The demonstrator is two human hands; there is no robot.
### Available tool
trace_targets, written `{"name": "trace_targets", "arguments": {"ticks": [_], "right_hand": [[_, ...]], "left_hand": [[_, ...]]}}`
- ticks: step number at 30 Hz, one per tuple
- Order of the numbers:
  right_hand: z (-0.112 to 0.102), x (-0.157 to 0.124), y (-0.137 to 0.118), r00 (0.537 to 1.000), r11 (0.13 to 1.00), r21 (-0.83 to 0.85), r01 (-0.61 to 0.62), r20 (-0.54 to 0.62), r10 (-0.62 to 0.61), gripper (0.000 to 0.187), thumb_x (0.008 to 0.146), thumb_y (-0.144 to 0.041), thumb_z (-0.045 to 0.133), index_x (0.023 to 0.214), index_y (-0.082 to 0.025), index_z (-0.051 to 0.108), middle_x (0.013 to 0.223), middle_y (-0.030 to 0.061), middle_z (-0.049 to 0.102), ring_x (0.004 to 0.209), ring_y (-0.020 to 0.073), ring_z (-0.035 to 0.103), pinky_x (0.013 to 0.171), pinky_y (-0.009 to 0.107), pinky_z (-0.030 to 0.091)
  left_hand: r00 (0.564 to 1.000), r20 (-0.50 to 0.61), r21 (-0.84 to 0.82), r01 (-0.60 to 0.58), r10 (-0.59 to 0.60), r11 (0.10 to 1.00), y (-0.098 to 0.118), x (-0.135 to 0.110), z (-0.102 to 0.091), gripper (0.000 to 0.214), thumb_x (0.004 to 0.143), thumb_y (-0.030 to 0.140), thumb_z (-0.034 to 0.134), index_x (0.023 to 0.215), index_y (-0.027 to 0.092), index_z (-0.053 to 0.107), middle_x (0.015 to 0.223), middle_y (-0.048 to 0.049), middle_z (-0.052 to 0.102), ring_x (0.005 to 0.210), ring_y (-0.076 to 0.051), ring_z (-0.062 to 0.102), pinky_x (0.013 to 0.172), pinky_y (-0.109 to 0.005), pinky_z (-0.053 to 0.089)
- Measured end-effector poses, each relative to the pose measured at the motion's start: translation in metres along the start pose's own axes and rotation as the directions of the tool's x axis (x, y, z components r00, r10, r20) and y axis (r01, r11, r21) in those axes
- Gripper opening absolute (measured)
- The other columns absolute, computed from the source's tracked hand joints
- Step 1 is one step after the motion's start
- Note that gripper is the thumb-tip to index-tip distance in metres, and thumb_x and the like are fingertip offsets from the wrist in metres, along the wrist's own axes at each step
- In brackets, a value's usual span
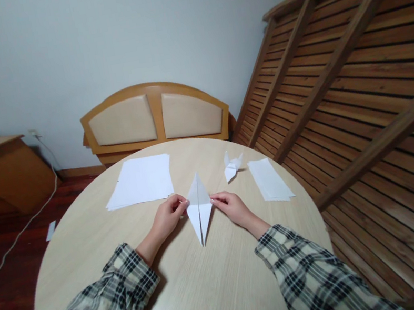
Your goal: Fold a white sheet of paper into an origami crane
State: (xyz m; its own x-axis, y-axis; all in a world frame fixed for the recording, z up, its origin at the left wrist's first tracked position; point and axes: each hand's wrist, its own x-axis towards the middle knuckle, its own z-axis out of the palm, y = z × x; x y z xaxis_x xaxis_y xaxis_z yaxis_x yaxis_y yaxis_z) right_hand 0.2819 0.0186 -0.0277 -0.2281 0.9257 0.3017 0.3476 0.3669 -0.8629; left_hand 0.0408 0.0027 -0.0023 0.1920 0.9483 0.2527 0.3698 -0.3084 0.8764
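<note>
A white sheet of paper folded into a long diamond, the folded paper, is held over the middle of the round table. Its lower half is split by a slit down the centre, with two points toward me. My left hand pinches its left corner between thumb and fingers. On the opposite corner, my right hand grips with thumb and fingertips. Beyond my right hand stands a finished white paper crane with its wings raised.
A stack of white paper lies at the table's back left, and narrower white sheets at the right. The round table is pale wood. A headboard stands behind it; a slatted wooden frame leans close on the right.
</note>
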Motion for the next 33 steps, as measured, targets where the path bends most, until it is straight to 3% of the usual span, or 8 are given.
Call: {"name": "trace_targets", "arguments": {"ticks": [16,24,27,30,33], "right_hand": [[0.003,0.003,0.004,0.999,0.995,0.094,-0.043,-0.001,0.043,0.021,0.086,-0.033,0.065,0.095,-0.019,0.077,0.102,0.0098,0.077,0.096,0.0240,0.070,0.092,0.041,0.052],[0.013,0.015,0.010,0.993,0.951,0.290,-0.111,-0.003,0.116,0.021,0.075,-0.034,0.073,0.091,-0.020,0.073,0.093,0.0066,0.075,0.088,0.0205,0.069,0.083,0.036,0.054],[0.014,0.017,0.009,0.992,0.944,0.311,-0.107,-0.035,0.124,0.024,0.074,-0.036,0.075,0.092,-0.020,0.072,0.088,0.0056,0.073,0.084,0.0200,0.068,0.080,0.035,0.053],[0.017,0.017,0.004,0.989,0.941,0.326,-0.086,-0.086,0.120,0.025,0.074,-0.038,0.075,0.092,-0.020,0.073,0.089,0.0056,0.073,0.085,0.0203,0.067,0.081,0.035,0.052],[0.023,0.016,-0.003,0.990,0.950,0.310,-0.040,-0.119,0.080,0.023,0.076,-0.038,0.074,0.091,-0.020,0.072,0.094,0.0062,0.074,0.089,0.0207,0.067,0.086,0.036,0.052]], "left_hand": [[0.999,0.041,-0.003,0.013,-0.013,1.000,-0.012,0.003,0.003,0.025,0.088,0.043,0.060,0.083,0.018,0.060,0.068,0.0001,0.059,0.063,-0.016,0.054,0.063,-0.030,0.040],[0.990,0.024,0.134,-0.140,0.138,0.981,-0.015,0.011,0.006,0.026,0.088,0.043,0.061,0.078,0.020,0.056,0.081,-0.0032,0.056,0.077,-0.019,0.052,0.071,-0.034,0.042],[0.998,-0.003,-0.028,-0.065,0.065,0.998,-0.019,0.013,0.009,0.024,0.086,0.041,0.064,0.094,0.019,0.056,0.089,-0.0052,0.060,0.079,-0.020,0.057,0.071,-0.034,0.046],[0.996,-0.087,-0.238,0.011,-0.033,0.971,-0.016,0.015,0.010,0.044,0.082,0.034,0.070,0.120,0.019,0.054,0.100,-0.0080,0.065,0.084,-0.020,0.061,0.076,-0.034,0.048],[0.996,-0.043,-0.293,0.068,-0.084,0.954,-0.008,0.017,0.010,0.043,0.081,0.037,0.071,0.118,0.016,0.062,0.092,-0.0089,0.069,0.080,-0.020,0.062,0.071,-0.032,0.047]]}}
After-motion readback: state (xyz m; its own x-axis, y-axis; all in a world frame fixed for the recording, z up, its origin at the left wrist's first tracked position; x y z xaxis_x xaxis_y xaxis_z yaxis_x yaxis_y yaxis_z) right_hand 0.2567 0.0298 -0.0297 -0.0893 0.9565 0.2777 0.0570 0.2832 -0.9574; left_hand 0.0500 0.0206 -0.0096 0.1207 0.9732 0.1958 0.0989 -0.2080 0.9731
